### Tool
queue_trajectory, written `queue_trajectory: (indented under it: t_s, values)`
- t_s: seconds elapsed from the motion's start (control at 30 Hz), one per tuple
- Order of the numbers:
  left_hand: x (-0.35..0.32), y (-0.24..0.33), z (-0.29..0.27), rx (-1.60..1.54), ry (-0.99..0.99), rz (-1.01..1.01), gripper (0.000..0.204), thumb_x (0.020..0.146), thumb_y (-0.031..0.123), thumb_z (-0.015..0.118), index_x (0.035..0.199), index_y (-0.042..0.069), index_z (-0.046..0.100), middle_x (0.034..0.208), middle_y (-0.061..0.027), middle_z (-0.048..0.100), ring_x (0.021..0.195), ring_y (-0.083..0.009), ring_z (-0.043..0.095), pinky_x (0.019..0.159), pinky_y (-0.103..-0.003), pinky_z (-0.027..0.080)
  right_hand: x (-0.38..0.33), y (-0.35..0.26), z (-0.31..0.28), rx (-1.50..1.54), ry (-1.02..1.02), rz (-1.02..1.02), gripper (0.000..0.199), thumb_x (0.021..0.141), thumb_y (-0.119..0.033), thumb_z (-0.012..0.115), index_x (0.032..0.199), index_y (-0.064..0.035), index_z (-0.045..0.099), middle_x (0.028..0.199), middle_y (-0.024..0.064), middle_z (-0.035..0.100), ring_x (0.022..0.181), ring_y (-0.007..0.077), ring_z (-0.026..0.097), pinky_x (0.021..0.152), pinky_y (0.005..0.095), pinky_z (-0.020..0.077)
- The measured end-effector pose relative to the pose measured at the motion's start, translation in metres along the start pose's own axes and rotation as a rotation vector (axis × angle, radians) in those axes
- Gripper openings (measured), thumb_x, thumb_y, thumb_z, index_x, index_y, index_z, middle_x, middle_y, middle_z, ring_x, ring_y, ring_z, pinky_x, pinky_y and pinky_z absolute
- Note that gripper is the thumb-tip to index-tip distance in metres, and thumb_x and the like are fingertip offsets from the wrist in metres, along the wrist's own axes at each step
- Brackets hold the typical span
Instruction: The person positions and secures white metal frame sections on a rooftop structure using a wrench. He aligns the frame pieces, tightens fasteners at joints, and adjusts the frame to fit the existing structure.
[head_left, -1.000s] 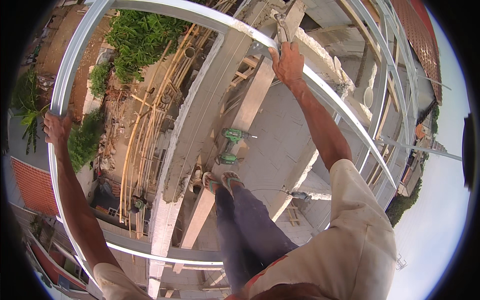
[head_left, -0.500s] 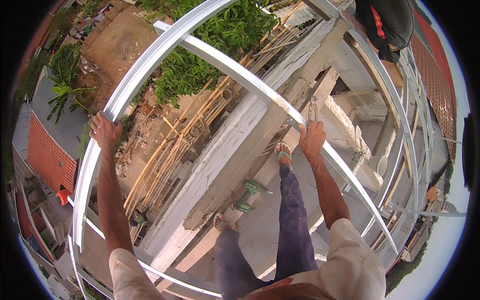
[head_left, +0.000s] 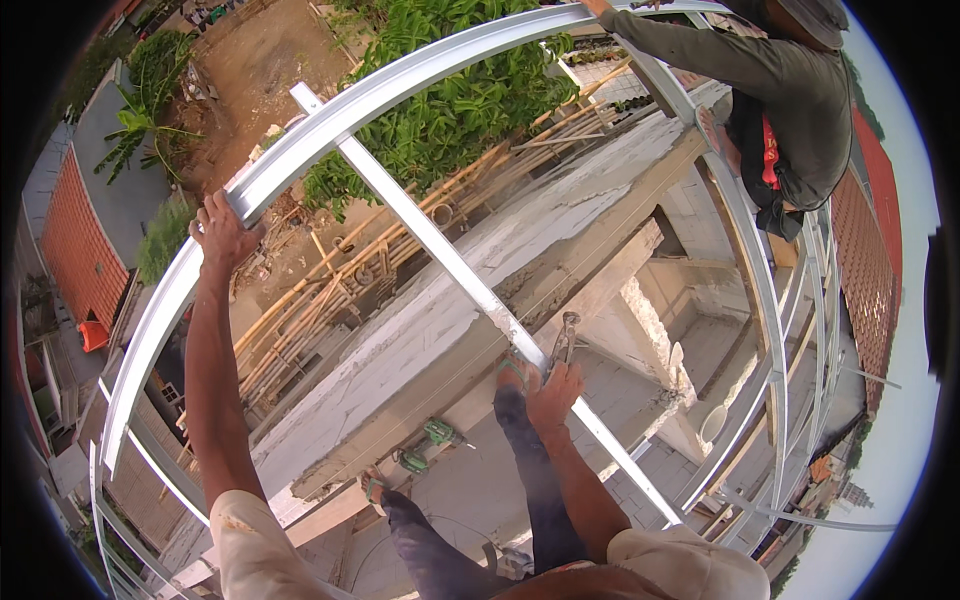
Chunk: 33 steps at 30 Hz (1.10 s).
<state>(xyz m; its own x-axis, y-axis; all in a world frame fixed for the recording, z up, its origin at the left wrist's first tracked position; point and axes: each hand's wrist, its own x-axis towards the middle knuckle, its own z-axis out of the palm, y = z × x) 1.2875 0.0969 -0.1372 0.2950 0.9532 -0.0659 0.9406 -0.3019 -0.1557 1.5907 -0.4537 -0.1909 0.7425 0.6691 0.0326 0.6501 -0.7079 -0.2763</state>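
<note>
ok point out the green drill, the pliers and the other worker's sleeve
green drill [head_left: 428, 445], head view, on its body
pliers [head_left: 565, 340], head view, on the handles
other worker's sleeve [head_left: 690, 45], head view, mid forearm

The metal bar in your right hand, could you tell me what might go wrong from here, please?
The right hand grips both the thin metal bar and pliers, so either could slip and fall. The left hand is stretched to the curved rail, high above ground, so balance looks risky. The drill lies loose near the feet.
</note>
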Motion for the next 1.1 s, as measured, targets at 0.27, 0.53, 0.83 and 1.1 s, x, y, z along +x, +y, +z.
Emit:
queue_trajectory:
  t_s: [0.27,0.53,0.83,1.1]
  values:
    - [0.069,0.094,0.013,-0.018,0.08,0.09,0.082,0.074,0.024,0.088,0.138,0.002,0.041,0.138,-0.0187,0.054,0.131,-0.0425,0.055,0.107,-0.059,0.046,0.063,0.065,-0.015,0.392,-0.226,0.129,0.051,0.088,-0.028,0.083,0.12,0.0008,0.056,0.11,0.0252,0.057,0.104,0.0482,0.058,0.092,0.0541,0.0464]
    - [0.07,0.052,0.035,0.045,0.17,0.089,0.081,0.073,0.015,0.082,0.142,0.004,0.042,0.141,-0.0166,0.053,0.134,-0.0375,0.054,0.104,-0.054,0.046,0.147,0.081,-0.109,0.58,-0.708,0.08,0.036,0.093,-0.006,0.067,0.128,-0.0018,0.057,0.119,0.0172,0.062,0.115,0.0334,0.062,0.102,0.0435,0.0477]
    - [0.061,0.036,0.012,-0.064,0.086,0.029,0.067,0.073,0.016,0.078,0.131,0.007,0.047,0.132,-0.0145,0.058,0.129,-0.0342,0.057,0.098,-0.054,0.046,0.323,-0.133,-0.094,0.814,-1.474,0.044,0.022,0.093,0.004,0.057,0.113,-0.0048,0.058,0.13,0.019,0.068,0.109,0.0264,0.073,0.088,0.0429,0.0619]
    - [0.061,0.018,0.019,-0.107,0.039,0.007,0.064,0.074,0.014,0.076,0.13,0.007,0.047,0.129,-0.0152,0.06,0.127,-0.0343,0.059,0.097,-0.054,0.046,0.43,-0.33,-0.02,0.703,-1.858,-0.048,0.039,0.094,0.003,0.053,0.133,0.0002,0.051,0.143,0.0298,0.06,0.128,0.0397,0.067,0.101,0.0655,0.0599]
